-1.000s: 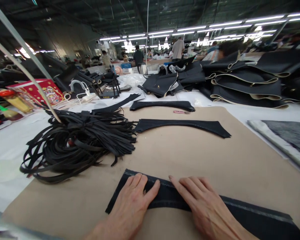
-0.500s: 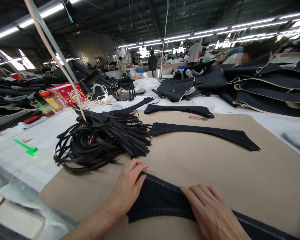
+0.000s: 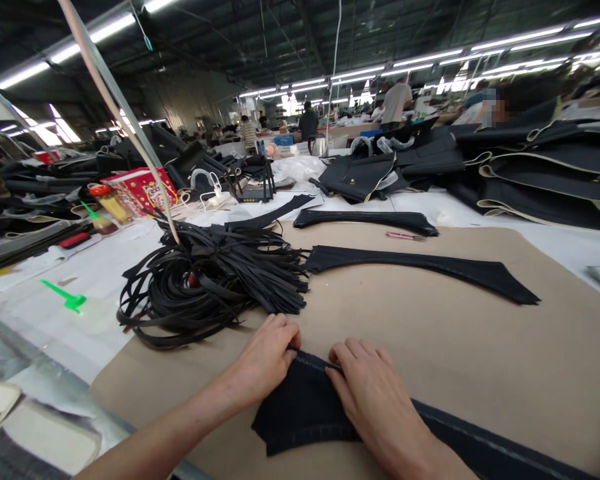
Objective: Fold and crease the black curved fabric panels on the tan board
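White table carries a tan board, black strap bundle, fabric stacks.

Tan sheet covers table centre. At its left edge: big tangle of black strips, w/ white tube slanting down into it. Two long curved black panels beyond: one on the sheet, other at its far edge, small pink item btwn them. Left, on white cloth: green tool, bottle w/ red cap, red box. Right rear: stacked dark garments. Bkgd: people standing, strip lights overhead.
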A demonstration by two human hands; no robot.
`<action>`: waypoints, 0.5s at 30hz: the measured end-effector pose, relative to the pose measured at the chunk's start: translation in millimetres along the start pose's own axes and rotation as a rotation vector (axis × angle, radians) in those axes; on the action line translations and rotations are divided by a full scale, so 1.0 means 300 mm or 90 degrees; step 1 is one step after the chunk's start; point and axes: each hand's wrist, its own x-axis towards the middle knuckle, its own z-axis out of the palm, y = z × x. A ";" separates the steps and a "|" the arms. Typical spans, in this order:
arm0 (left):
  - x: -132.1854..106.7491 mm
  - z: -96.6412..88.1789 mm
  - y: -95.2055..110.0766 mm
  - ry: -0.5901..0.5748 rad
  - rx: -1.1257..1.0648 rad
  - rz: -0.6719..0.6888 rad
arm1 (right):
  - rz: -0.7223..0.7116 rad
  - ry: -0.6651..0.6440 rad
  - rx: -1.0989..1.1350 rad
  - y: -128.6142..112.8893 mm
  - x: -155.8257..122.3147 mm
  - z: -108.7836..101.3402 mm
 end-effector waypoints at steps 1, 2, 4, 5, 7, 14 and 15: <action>0.001 -0.005 0.002 -0.003 -0.002 0.004 | 0.009 -0.007 0.009 -0.001 0.006 -0.006; 0.002 -0.010 0.004 -0.006 -0.003 0.009 | 0.016 -0.014 0.020 0.000 0.010 -0.010; 0.000 -0.018 0.007 -0.014 -0.008 0.021 | 0.023 -0.021 0.042 0.006 0.018 -0.014; -0.001 -0.021 0.007 -0.017 -0.011 0.029 | 0.023 -0.022 0.052 0.011 0.020 -0.014; -0.002 -0.026 0.004 -0.026 -0.017 0.049 | 0.018 -0.021 0.071 0.017 0.024 -0.013; 0.002 -0.021 -0.033 -0.031 0.003 0.106 | -0.042 -0.003 0.116 0.007 0.034 -0.007; 0.001 -0.020 -0.037 -0.026 0.008 0.112 | -0.052 -0.003 0.117 0.006 0.036 -0.004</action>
